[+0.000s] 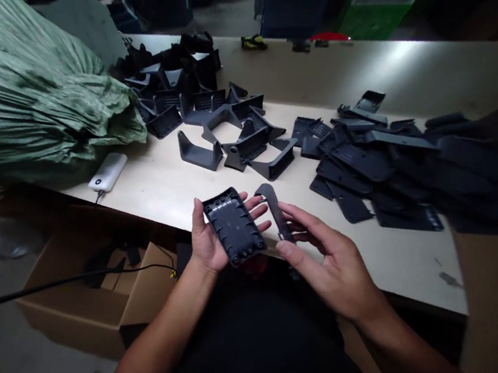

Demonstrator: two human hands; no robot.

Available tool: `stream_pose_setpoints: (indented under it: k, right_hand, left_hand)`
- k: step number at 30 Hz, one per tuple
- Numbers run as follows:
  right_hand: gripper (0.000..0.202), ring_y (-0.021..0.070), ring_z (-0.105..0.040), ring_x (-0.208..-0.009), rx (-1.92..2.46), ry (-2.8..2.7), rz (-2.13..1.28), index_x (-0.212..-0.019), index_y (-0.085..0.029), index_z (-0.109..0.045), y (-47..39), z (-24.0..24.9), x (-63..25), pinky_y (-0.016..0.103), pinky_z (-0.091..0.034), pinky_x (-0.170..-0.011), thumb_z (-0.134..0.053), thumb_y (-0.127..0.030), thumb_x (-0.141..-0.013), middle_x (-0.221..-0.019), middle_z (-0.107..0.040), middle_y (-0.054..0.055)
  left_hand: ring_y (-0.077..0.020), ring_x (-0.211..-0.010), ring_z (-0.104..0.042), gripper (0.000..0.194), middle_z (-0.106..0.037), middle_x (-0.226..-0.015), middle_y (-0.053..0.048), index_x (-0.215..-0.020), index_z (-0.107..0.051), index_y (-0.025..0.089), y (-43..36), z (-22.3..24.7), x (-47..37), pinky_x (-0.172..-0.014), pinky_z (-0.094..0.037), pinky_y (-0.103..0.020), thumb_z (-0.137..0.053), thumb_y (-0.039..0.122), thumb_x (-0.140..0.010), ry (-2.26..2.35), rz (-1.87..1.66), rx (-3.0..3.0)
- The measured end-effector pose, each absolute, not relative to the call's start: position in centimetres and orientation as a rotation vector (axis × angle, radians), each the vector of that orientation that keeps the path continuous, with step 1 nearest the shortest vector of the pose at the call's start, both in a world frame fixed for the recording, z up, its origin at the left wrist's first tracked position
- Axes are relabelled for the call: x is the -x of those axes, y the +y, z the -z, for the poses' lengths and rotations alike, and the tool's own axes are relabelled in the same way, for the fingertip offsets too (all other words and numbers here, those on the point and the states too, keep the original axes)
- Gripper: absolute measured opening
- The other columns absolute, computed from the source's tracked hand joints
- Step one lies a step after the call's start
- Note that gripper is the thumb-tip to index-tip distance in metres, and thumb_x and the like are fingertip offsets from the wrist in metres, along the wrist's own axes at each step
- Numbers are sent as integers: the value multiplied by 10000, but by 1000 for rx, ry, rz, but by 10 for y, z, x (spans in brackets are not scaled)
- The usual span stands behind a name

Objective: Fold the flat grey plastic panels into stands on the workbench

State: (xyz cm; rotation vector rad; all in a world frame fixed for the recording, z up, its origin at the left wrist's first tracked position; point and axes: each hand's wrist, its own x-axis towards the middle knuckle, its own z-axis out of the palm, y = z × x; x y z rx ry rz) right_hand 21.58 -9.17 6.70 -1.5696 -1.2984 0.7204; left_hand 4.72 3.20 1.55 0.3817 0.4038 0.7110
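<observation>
Two hands are at work over the near edge of a pale table (159,198), each with one dark part. Palm up, the left hand (206,245) cradles a shallow shell (237,228), its ribbed inner side facing up; the thumb lies along one edge, the fingers reach out past the other, loosely spread rather than clenched. The right hand (335,267) pinches a slim, angled bracket (273,206) by its lower end, thumb against fingers, just beside the shell.

The shell covers much of the left palm, and where the right fingertips meet the bracket is partly hidden. Beyond them, brackets (201,152) lie scattered; the farther ones merge into a dark heap (single pieces are hard to pick out). Flat panels (350,158) overlap at the right, fading into shadow. A green sack (47,84) is cut off at the left, and the contents of a cardboard box (82,315) are murky.
</observation>
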Motion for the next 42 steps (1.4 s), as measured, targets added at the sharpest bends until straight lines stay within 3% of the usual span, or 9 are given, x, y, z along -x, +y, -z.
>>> stream_pose_setpoints:
  k: [5, 12, 20, 29, 34, 39, 42]
  right_hand:
    - [592, 325, -652, -1296, 1656, -1510, -403, -1513, -406, -567, -85, -71, -205, 574, -549, -1116, -744, -386, -948, -1427, -676, 52]
    - [578, 322, -656, -1314, 1691, -1568, -321, -1514, -364, -571, -77, -64, -194, 551, -573, -1098, -729, -390, -959, -1413, -681, 89]
    - [596, 358, -661, -1324, 1697, -1579, -320, -1526, -346, -577, -71, -49, -186, 573, -592, -1065, -737, -448, -961, -1428, -688, 116]
    - [607, 372, -684, -1292, 1763, -1647, -274, -1529, -263, -592, -72, -45, -181, 571, -606, -1055, -691, -503, -981, -1446, -681, 158]
    - [599, 367, -675, -1309, 1767, -1651, -256, -1519, -275, -602, -73, -46, -181, 567, -608, -1049, -693, -513, -977, -1443, -681, 164]
    - [597, 364, -681, -1301, 1743, -1633, -264, -1514, -242, -603, -71, -46, -180, 563, -610, -1048, -703, -484, -978, -1439, -682, 174]
    - [597, 353, -677, -1312, 1712, -1623, -270, -1517, -230, -597, -73, -46, -180, 543, -604, -1068, -707, -470, -981, -1453, -673, 172]
  left_hand:
    - [-442, -1386, -583, 911, -746, -1311, -172, -1307, -689, 176, 32, -17, -60, -1107, -497, -616, -623, 901, -759, 509, -763, -507]
    - [-431, -1438, -541, 883, -713, -1393, -152, -1303, -710, 187, 31, -19, -67, -1152, -485, -565, -788, 821, -693, 433, -818, -578]
    - [-425, -1438, -546, 883, -739, -1354, -170, -1298, -733, 145, 26, -13, -66, -1226, -413, -563, -800, 800, -710, 404, -762, -577]
    - [-414, -1383, -600, 882, -756, -1309, -161, -1308, -724, 158, 26, -9, -63, -1162, -493, -542, -753, 829, -736, 460, -734, -579]
    - [-379, -1376, -613, 764, -714, -1405, -121, -1287, -731, 207, 25, -9, -65, -1147, -513, -513, -759, 778, -781, 442, -833, -556]
    - [-402, -1293, -669, 864, -769, -1274, -168, -1311, -722, 150, 24, -12, -65, -1125, -521, -529, -773, 797, -741, 495, -761, -607]
    - [-410, -1347, -628, 840, -749, -1313, -179, -1275, -733, 139, 23, -17, -65, -1153, -498, -515, -825, 757, -713, 510, -803, -658]
